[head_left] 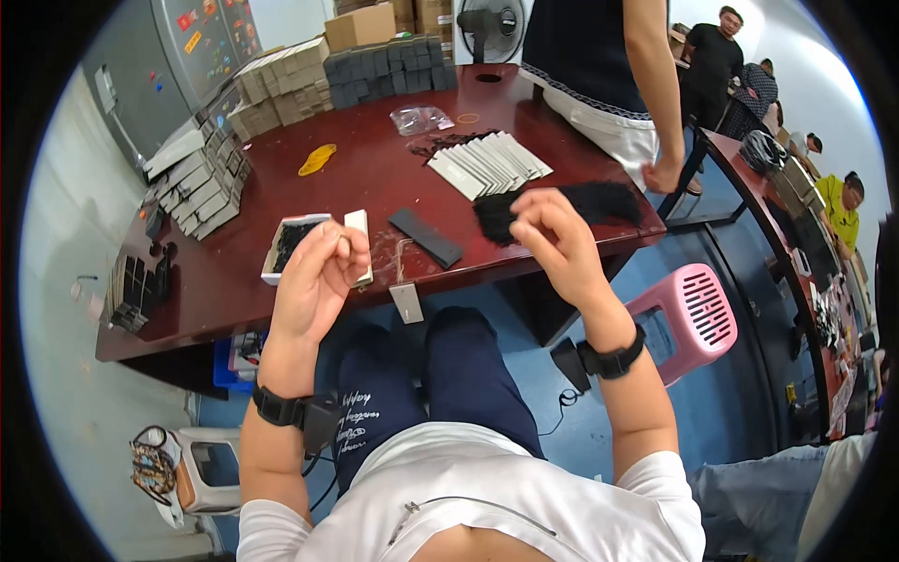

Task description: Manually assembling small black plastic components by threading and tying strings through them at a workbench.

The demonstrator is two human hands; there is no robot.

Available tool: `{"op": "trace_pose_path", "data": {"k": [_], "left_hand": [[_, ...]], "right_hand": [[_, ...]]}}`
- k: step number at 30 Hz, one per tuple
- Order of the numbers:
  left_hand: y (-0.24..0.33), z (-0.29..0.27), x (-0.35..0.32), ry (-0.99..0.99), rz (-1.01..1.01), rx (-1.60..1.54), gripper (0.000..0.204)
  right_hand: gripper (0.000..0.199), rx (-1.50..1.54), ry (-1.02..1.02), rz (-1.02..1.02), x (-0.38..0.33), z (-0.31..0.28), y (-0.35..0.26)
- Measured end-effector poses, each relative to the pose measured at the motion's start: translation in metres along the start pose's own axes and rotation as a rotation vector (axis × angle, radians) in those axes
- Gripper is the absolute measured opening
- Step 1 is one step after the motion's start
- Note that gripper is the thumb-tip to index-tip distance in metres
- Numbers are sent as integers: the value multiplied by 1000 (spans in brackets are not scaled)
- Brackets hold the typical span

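Note:
My left hand [323, 272] is raised above the table's near edge, thumb and fingertips pinched together; anything between them is too small to make out. Just behind it lies an open white box [281, 245] with black contents, and beside its fingers a narrow white box piece [358, 223]. My right hand [564, 245] hovers by a bundle of black strands [609, 203], its fingers curled in a pinch, with whatever they hold not visible. Between the hands, a flat dark grey box [425, 236] rests on the table. A small pale box [407, 303] sits at the table edge.
Fanned white flat boxes [489, 164], a clear plastic bag [420, 119] and yellow rubber bands [316, 159] lie farther back on the red-brown table [272, 178]. Stacked grey boxes [389, 72] line its far side. A person [599, 66] stands beyond; a pink stool [698, 318] is at right.

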State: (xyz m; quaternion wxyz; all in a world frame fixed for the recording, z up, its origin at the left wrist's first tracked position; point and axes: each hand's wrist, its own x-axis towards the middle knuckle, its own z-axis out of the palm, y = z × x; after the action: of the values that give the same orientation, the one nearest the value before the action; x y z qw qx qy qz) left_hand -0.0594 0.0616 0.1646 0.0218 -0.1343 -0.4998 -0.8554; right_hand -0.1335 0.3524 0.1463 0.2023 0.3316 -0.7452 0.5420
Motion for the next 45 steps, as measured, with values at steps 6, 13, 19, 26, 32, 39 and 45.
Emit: {"op": "trace_pose_path", "data": {"k": [6,13,19,26,32,39,45], "left_hand": [[-19,-53,-51,118,-24,-124,21],[-40,-83,-109,299,-64,-140,21],[-51,-86,-128,401,-74,-239,19],[-54,-89,-137,393,-51,-208,18],[-70,-39,-121,122,-163,59,14],[-82,-19,-100,105,-280,-29,28],[-95,-32,-116,196,-296,-74,14]], "right_hand": [[17,592,-332,391,-57,8,-5],[32,881,-190,554,-112,37,12],[32,1440,-164,543,-130,50,5],[29,1455,-63,618,-130,52,-5],[15,1277,-215,649,-122,77,-9],[20,1100,-235,707,-109,105,-23],[13,1105,-234,762,-121,135,-16]]}}
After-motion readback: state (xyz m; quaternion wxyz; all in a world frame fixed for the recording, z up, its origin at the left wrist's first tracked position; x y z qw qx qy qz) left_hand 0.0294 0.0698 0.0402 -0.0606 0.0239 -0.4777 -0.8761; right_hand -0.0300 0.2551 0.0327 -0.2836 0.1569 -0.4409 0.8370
